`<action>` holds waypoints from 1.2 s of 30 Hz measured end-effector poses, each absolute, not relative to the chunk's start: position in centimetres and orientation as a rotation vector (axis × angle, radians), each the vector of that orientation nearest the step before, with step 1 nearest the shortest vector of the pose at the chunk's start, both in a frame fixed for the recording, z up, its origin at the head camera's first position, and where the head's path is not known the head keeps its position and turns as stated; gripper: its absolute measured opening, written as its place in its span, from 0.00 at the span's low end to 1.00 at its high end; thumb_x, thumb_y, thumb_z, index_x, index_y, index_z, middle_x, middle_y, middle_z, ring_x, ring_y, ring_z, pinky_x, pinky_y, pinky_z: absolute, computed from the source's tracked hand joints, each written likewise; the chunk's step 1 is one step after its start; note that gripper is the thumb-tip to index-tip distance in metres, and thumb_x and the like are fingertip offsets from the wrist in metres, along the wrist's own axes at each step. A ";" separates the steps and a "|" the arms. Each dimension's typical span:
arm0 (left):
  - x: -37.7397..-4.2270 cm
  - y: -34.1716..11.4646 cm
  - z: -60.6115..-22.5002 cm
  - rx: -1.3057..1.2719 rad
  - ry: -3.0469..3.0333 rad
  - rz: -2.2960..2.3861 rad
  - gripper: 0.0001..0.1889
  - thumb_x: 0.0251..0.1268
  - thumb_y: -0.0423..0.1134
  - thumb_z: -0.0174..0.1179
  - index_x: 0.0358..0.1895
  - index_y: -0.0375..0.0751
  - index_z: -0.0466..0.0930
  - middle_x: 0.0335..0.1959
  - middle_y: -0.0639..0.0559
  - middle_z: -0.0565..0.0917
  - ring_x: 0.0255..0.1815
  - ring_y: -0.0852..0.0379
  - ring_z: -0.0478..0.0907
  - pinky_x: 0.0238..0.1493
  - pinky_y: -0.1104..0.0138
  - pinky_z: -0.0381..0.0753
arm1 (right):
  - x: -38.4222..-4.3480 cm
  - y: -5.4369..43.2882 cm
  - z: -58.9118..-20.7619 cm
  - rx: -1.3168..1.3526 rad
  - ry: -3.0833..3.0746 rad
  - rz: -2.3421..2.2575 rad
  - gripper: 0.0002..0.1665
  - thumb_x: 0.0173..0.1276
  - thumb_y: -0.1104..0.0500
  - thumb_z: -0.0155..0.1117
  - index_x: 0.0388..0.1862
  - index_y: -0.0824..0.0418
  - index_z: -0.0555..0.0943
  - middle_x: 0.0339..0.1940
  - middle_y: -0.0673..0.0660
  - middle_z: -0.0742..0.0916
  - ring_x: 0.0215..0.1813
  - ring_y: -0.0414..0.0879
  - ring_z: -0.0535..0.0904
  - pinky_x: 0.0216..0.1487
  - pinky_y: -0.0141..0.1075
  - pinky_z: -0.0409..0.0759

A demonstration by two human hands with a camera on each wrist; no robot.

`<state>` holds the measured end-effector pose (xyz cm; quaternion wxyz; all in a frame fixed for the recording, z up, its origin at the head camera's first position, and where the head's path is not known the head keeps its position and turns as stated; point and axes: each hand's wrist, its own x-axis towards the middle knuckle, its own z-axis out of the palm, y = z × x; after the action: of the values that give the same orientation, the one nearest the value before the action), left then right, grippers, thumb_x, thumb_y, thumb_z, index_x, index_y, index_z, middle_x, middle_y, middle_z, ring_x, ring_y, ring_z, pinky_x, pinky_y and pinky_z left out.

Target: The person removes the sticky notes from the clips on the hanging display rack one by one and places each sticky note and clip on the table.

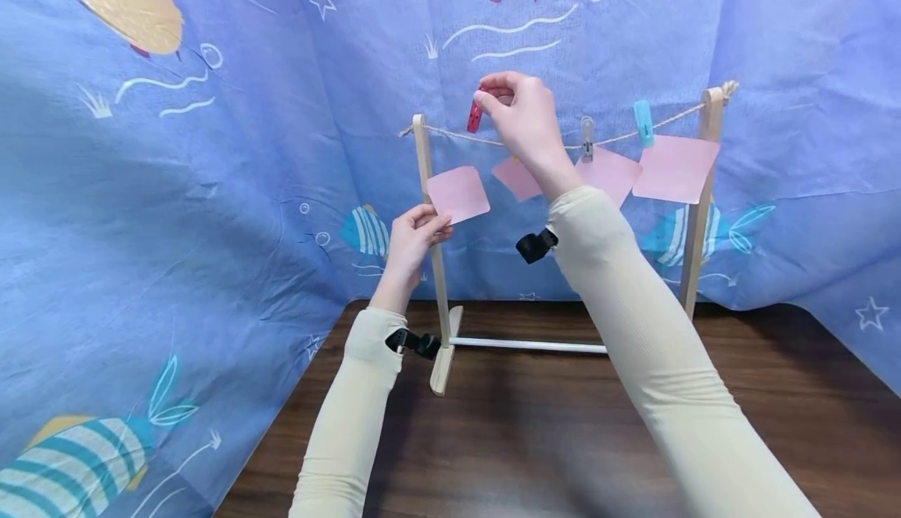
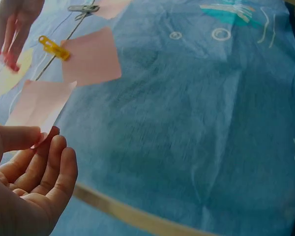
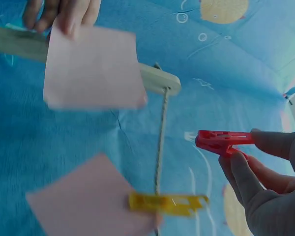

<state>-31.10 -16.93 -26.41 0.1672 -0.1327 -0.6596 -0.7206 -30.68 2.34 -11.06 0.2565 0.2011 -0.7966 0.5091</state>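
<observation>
Between thumb and fingers my left hand (image 1: 415, 238) pinches a pink paper square (image 1: 459, 194) by its lower corner, just below the rope (image 1: 461, 135) near the left post. My right hand (image 1: 524, 115) is raised above the rope and pinches a red clothespin (image 3: 221, 140) by its handle end, its other end pointing down at the rope in the head view. Beside the held paper, another pink square (image 2: 91, 58) hangs from a yellow clothespin (image 3: 167, 203); in the head view my right hand and wrist partly cover it.
Farther right, two more pink squares hang, one under a grey clothespin (image 1: 587, 139), one under a light blue clothespin (image 1: 644, 122). The wooden left post (image 1: 432, 267) and right post (image 1: 698, 213) stand on a dark brown table (image 1: 507, 440), joined low by a white bar (image 1: 528, 345).
</observation>
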 end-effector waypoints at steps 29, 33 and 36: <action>-25.8 -33.0 -33.6 0.132 -2.041 -1.888 0.11 0.73 0.30 0.59 0.51 0.24 0.77 0.26 0.58 0.82 0.27 0.65 0.81 0.36 0.72 0.85 | -24.0 30.6 -22.7 0.072 -1.777 1.718 0.12 0.60 0.63 0.77 0.43 0.52 0.90 0.28 0.39 0.89 0.29 0.30 0.83 0.34 0.16 0.75; -26.5 -33.7 -35.8 0.203 -2.127 -1.883 0.15 0.75 0.31 0.56 0.54 0.20 0.73 0.25 0.58 0.80 0.25 0.66 0.81 0.33 0.74 0.84 | -24.6 32.6 -27.0 -0.128 -2.039 1.523 0.14 0.63 0.53 0.76 0.46 0.39 0.85 0.26 0.27 0.84 0.31 0.21 0.79 0.34 0.16 0.69; -27.2 -34.0 -37.2 0.238 -2.169 -1.872 0.16 0.75 0.30 0.54 0.56 0.18 0.71 0.25 0.58 0.80 0.24 0.67 0.80 0.32 0.75 0.83 | -25.5 33.5 -29.8 -0.188 -2.171 1.449 0.19 0.64 0.47 0.75 0.53 0.42 0.82 0.25 0.21 0.81 0.32 0.17 0.78 0.36 0.15 0.67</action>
<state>-27.22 -33.95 -37.21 0.1331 0.0820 -0.7477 -0.6454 -25.49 33.50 -29.80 0.2592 -0.0692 -0.8013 0.5347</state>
